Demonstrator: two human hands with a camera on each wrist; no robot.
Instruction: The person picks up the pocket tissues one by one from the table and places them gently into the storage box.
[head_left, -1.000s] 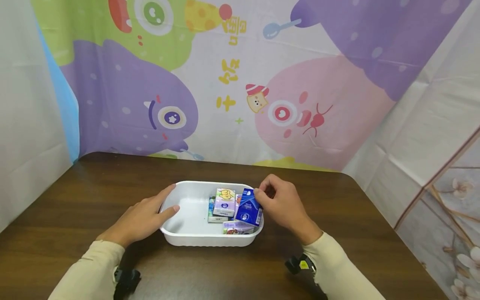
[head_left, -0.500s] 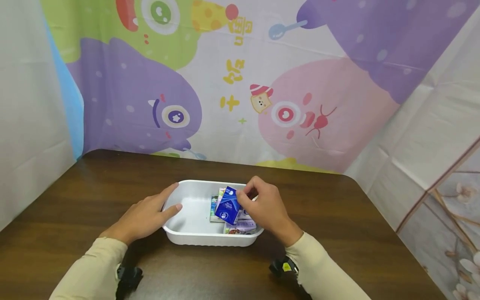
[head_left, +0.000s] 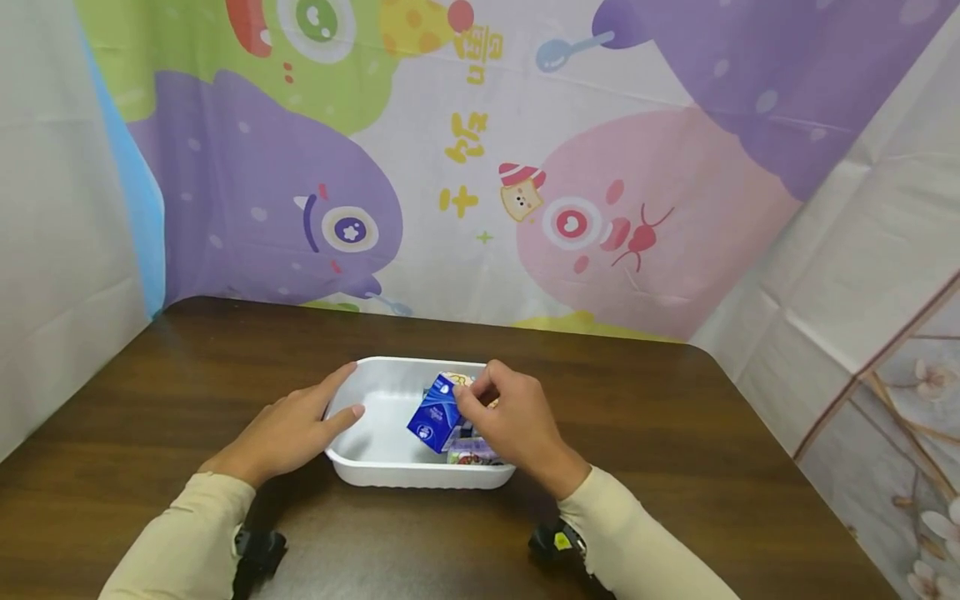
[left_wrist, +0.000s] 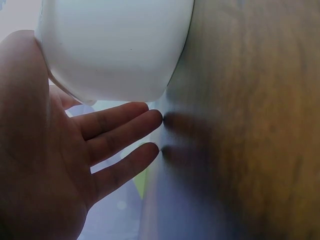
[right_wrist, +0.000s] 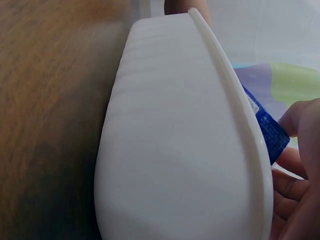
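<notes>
A white plastic tray [head_left: 420, 477] stands on the table. My left hand [head_left: 285, 433] rests at its left end, the thumb reaching over the rim; in the left wrist view the other fingers [left_wrist: 125, 131] extend beside the tray wall [left_wrist: 115, 45]. Between thumb and fingertips, my right hand [head_left: 517, 421] pinches the upper right corner of a blue pocket tissue pack [head_left: 433, 417], tilted above the tray's middle. Under and behind it lie several patterned tissue packs, among them a purple one [head_left: 477, 452], partly hidden by the hand. The right wrist view shows the blue pack [right_wrist: 271, 134] beyond the rim.
The dark wooden table [head_left: 637, 500] extends around the tray. A cartoon-printed cloth [head_left: 450, 275] hangs behind its far edge, with pale cloths at both sides. A dark wrist-worn device sits at each sleeve cuff.
My right hand has moved left with the blue tissue pack, from the tray's right end to above its middle. The left hand has stayed at the left rim.
</notes>
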